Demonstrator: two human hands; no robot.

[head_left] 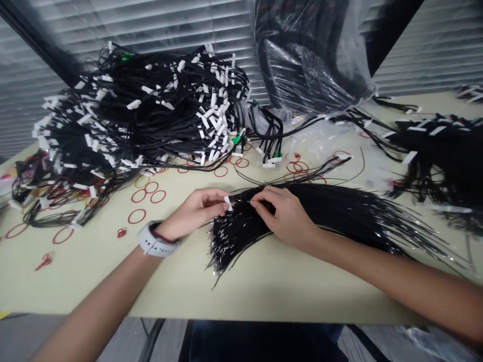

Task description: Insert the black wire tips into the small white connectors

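Between the thumb and fingers of my left hand (202, 208) is a small white connector (228, 203). My right hand (281, 211) is closed in a pinch just to its right, over a thick bundle of black wires (339, 203). A thin wire seems to run between the two hands, and I cannot make out whether it enters the connector. The bundle lies across the table, its bare shiny ends (222, 246) fanned out at the left, below my left hand.
A large heap of black cables with white connectors (151, 110) stands at the back left. Red rubber bands (136, 216) lie scattered on the table (181, 286). Behind stands a clear plastic bag (309, 55) of black cable. More cables (445, 156) lie at the right.
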